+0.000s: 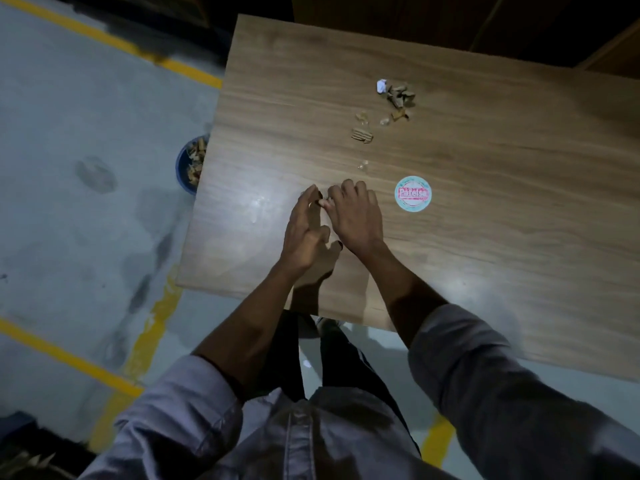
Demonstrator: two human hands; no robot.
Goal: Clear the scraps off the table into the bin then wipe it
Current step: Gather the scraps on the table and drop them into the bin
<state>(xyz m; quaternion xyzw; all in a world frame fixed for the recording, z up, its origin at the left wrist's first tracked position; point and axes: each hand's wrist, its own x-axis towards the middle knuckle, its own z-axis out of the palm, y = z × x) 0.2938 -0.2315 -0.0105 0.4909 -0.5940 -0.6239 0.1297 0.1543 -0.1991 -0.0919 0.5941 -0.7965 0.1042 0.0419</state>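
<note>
Both hands mid-frame on wooden bench (485,209) — left hand (304,233) fingers spread, holding nothing; right hand (355,216) fingers curled, contents unclear. Scraps (398,98) upper centre; blue bin (190,164) left, on floor.

A round sticker (412,194) with a teal rim and red lettering lies flat just to the right of the hands, close to them but not touching; the lettering is too blurred to read. The grey concrete floor (69,161) spreads to the left of the hands and below them, dull and stained with dark smudges. Yellow painted lines (152,327) cross it, one running diagonally far up and to the left, others nearer the person on the lower left. Dark wooden panelling (519,26) stands well beyond the hands, at the top.
</note>
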